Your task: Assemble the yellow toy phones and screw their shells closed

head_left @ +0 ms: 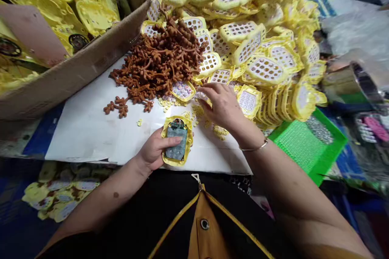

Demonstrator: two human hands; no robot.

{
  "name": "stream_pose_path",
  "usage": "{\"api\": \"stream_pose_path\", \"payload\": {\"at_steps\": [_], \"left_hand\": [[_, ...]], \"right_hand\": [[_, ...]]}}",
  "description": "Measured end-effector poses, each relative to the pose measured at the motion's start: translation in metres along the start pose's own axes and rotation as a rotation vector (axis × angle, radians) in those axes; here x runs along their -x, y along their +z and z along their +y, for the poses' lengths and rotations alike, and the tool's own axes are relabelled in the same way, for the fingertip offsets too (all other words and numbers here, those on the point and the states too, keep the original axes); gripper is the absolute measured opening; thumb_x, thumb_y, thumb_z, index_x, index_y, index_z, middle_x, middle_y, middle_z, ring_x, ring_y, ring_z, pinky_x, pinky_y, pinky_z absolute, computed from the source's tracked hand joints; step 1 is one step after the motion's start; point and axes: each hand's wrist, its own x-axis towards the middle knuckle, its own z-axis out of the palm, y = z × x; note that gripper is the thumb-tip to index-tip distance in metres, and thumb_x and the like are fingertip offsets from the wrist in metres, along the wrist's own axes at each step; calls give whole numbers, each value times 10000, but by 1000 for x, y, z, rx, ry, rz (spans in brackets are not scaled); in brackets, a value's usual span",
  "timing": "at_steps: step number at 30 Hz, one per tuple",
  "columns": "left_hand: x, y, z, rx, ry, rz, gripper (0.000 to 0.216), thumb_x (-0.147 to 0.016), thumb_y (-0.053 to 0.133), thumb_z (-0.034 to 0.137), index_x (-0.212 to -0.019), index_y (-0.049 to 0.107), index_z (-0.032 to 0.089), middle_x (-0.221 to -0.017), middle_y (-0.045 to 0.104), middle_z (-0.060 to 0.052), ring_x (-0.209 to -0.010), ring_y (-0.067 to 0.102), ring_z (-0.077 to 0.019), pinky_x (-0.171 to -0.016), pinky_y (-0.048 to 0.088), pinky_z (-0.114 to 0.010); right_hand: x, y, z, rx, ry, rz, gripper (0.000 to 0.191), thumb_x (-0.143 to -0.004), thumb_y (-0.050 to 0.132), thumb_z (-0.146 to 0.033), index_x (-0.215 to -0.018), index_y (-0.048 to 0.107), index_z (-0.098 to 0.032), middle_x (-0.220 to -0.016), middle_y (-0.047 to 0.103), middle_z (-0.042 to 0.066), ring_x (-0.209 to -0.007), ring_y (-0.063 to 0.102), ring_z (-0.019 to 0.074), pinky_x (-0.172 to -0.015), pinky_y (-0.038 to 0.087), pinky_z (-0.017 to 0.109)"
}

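Observation:
My left hand (154, 148) is closed round a yellow plastic toy housing (167, 159). Its thumb presses on a grey translucent panel (176, 141) set inside the shell. A green circuit board (177, 124) with thin wires shows at the top of that shell. My right hand (221, 103) hovers over small parts at the foot of the heap, its fingers bent and thumb apart from them. No object shows between those fingers. Small yellow ring-like pieces (220, 131) lie scattered below it. Beside the fingertips rests a yellow shell with printed round keys (183, 90).
Brown branched rubbery parts (164, 60) form a pile on the white work surface (91, 129). Behind rises a tall heap of yellow shells (264, 68). A cardboard box (75, 64) of yellow housings stands left. A green basket (298, 149) with small metal pieces sits right.

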Motion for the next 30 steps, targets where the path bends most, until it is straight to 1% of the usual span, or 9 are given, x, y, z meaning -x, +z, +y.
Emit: {"api": "stream_pose_path", "payload": {"at_steps": [3,5,7,9,12,16,22,27,30], "left_hand": [[-3,6,3,-26,33,28,326,-587,793,175,-876,678,77,-774,723,-99,-669,693,-219,-674,583,-355],[-3,8,4,-37,53,56,309,-594,781,174,-867,670,79,-757,717,-92,-658,691,-210,-661,582,-339],[-1,9,5,-42,71,88,307,-596,776,173,-868,667,82,-744,714,-84,-644,688,-198,-632,577,-309],[2,8,5,-46,90,121,319,-587,777,166,-876,671,82,-744,716,-81,-636,686,-190,-613,572,-288],[6,7,5,-35,118,166,337,-554,790,157,-862,677,82,-733,720,-77,-612,681,-184,-615,577,-291],[8,8,2,-41,127,184,358,-525,812,165,-848,686,80,-736,728,-81,-600,678,-179,-611,577,-286],[13,14,-2,-69,152,193,379,-524,821,176,-871,701,85,-751,739,-77,-618,687,-180,-622,574,-273],[15,17,-4,-76,166,225,387,-506,830,172,-860,701,81,-744,741,-82,-604,682,-183,-619,572,-284],[15,21,-7,-84,163,217,385,-516,825,173,-868,703,78,-754,743,-87,-612,682,-184,-622,569,-286]], "right_hand": [[-30,2,-3,-25,108,65,318,-921,455,-289,-1162,613,-154,-1118,632,148,-1037,570,295,-888,454,445],[-49,6,-5,-33,179,85,371,-894,463,-236,-1228,562,-107,-1167,589,187,-1082,540,310,-911,440,449],[-64,12,-6,-15,203,50,495,-840,500,-188,-1319,471,-64,-1213,560,221,-1114,507,352,-922,423,494],[-72,17,-6,9,183,10,523,-821,497,-159,-1329,442,-51,-1203,562,234,-1101,497,370,-924,409,525],[-73,19,-3,9,151,3,462,-835,467,-168,-1288,470,-73,-1144,593,208,-1046,514,347,-921,408,507],[-68,17,3,38,185,53,359,-841,479,-215,-1174,566,-113,-1128,594,202,-1042,508,351,-887,416,494],[-67,17,7,-26,209,-8,246,-868,466,-217,-1035,624,-130,-1103,595,201,-1006,518,328,-855,430,482],[-78,-2,14,-184,343,-86,156,-815,586,-221,-941,630,-142,-914,606,130,-798,533,231,-715,452,397],[-86,-21,20,-52,210,50,155,-857,494,-120,-939,623,-142,-981,576,139,-855,526,229,-737,418,396]]}}
